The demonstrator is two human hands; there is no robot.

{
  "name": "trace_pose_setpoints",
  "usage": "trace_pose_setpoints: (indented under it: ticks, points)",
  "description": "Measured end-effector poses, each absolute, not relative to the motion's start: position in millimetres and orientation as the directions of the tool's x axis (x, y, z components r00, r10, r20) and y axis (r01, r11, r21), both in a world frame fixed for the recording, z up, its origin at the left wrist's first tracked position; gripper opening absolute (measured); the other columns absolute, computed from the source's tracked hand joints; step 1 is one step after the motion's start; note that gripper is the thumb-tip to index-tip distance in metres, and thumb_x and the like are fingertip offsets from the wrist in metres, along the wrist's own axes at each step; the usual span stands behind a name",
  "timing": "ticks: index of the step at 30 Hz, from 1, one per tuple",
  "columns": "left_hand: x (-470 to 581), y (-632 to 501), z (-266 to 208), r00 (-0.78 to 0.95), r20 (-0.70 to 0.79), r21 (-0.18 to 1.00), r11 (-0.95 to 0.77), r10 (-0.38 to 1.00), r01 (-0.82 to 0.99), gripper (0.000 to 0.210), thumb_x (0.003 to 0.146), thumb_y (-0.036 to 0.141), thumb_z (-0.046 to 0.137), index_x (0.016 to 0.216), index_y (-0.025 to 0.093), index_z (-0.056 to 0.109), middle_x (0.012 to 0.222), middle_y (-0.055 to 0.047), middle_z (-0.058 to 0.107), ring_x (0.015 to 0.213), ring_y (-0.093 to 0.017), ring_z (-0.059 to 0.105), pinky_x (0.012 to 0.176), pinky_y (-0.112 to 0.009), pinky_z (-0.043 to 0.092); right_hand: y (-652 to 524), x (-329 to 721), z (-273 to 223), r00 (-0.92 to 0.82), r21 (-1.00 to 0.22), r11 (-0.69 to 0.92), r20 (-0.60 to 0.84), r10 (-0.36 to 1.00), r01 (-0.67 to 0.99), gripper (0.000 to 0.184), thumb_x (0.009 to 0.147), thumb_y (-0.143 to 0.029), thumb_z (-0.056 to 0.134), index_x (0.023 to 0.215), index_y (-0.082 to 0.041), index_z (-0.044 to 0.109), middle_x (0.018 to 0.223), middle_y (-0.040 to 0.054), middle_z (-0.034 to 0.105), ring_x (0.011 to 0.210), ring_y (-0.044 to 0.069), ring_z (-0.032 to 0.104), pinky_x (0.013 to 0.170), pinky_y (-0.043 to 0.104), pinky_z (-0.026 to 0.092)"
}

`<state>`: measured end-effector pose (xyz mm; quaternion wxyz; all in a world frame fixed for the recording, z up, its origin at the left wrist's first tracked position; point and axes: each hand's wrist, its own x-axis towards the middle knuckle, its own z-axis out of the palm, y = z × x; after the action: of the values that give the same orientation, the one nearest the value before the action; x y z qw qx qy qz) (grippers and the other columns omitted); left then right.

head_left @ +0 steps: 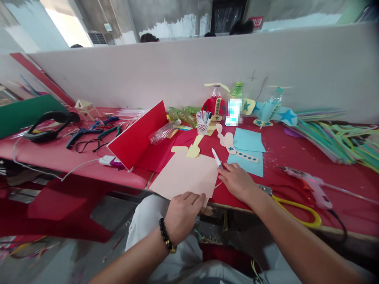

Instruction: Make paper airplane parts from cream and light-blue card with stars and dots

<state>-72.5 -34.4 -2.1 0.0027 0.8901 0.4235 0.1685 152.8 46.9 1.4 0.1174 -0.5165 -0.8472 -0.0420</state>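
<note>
My left hand (184, 215), wearing a dark beaded bracelet, is at the near edge of a pale cream paper sheet (186, 173). Its fingers are curled together over that edge, with the thumb partly hidden. My right hand (237, 180) rests on the red table to the right of the sheet. Its fingertips close on the lower end of a white and blue pen (217, 157), which points away from me. Beyond the sheet lie a yellow paper cutout (194, 150) and a cream strip cutout with blue dots (247, 155). Blue paper sheets (248, 140) lie farther right.
Yellow-handled scissors (302, 217) and a glue gun (316, 185) with a lit red light lie right of my forearm. A red board (142, 134) stands at left. Behind are a marker cup (203, 123) and decorated bottles (268, 110). Plastic strips (331, 138) fill the right.
</note>
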Motion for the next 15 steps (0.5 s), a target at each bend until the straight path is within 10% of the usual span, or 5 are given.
trace_pose_setpoints:
  ticks: [7,11,15]
  points:
    - [-46.2,-26.0,16.1,0.627,0.135,0.118,-0.64,0.768,0.759,0.026,0.089,0.018,0.05,0.115,0.015,0.052,0.09,-0.005,0.067,0.083,-0.022,0.062,0.068,-0.034,0.052,49.7,159.5,9.6,-0.408,-0.117,0.46,0.309,0.859,0.88,0.036,0.087,-0.014,0.041,0.116,-0.013,0.062,0.128,0.0185,0.056,0.118,0.03,0.048,0.094,0.049,0.043]
    - [-36.0,-21.2,15.8,0.618,0.143,0.175,-0.634,0.773,0.753,0.022,0.091,0.02,0.047,0.112,0.016,0.054,0.089,-0.004,0.067,0.082,-0.021,0.062,0.07,-0.034,0.051,18.7,160.9,3.5,-0.607,-0.398,0.655,0.257,0.752,0.643,0.052,0.078,-0.01,0.049,0.129,-0.02,0.054,0.134,0.0083,0.055,0.124,0.021,0.049,0.102,0.039,0.043]
    - [-57.3,-20.5,20.9,0.608,0.135,0.318,-0.616,0.782,0.721,0.021,0.09,0.032,0.053,0.107,0.021,0.057,0.099,-0.003,0.067,0.092,-0.02,0.062,0.08,-0.033,0.05,1.9,159.6,-15.1,-0.458,-0.548,0.566,0.336,0.823,0.615,0.026,0.085,-0.015,0.049,0.101,-0.021,0.069,0.117,0.0086,0.067,0.113,0.022,0.058,0.098,0.041,0.046]
